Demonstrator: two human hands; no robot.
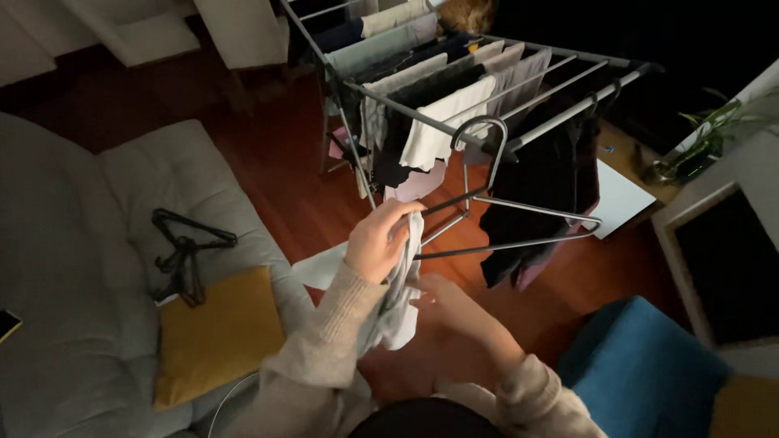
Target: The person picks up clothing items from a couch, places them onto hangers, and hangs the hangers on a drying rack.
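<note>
Hanger, thin dark wire, and pale soft garment gripped in left hand; right hand apparently pinches the cloth; drying rack behind.

Head camera looks steeply down, close above hands.

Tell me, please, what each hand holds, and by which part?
The left hand grips a pale garment by its top edge, with a hanger. The right hand touches the garment lower down.
</note>
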